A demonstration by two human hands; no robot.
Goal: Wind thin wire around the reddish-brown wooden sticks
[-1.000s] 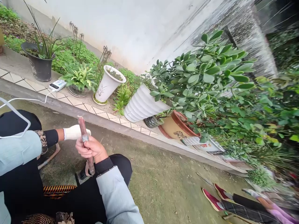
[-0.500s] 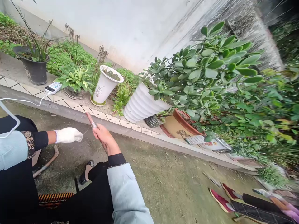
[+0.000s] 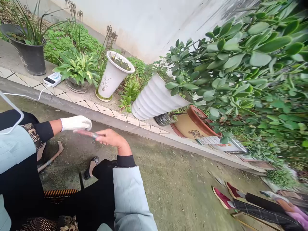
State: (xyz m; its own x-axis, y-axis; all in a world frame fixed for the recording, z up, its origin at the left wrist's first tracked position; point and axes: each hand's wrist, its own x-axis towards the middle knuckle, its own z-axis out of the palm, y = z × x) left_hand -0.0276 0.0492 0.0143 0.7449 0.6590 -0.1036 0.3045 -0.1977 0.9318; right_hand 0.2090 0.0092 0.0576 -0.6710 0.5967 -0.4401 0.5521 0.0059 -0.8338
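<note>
My right hand (image 3: pixel 111 138), bare, is closed round a short reddish-brown stick (image 3: pixel 84 132). The stick lies almost level, its far end pointing left, and is smeared by motion. Silvery thread (image 3: pixel 94 136) is wound round it just ahead of my fingers. My left hand (image 3: pixel 76 123), in a white glove, is just above the stick's far end with its fingers curled closed. The thin strand it pulled from the stick a moment ago is too fine to make out now.
Beyond a tiled ledge (image 3: pixel 86 104) stand potted plants, among them a white ribbed pot (image 3: pixel 157 98). A white device (image 3: pixel 53 79) with a cable lies on the ledge. A curved wooden-handled tool (image 3: pixel 51 158) rests by my foot. Another person's red shoes (image 3: pixel 221 198) are at lower right.
The stick has swung from upright to nearly level, pointing left. My gloved hand first drew away with a thin strand stretched out, then rose beside the stick's far end.
</note>
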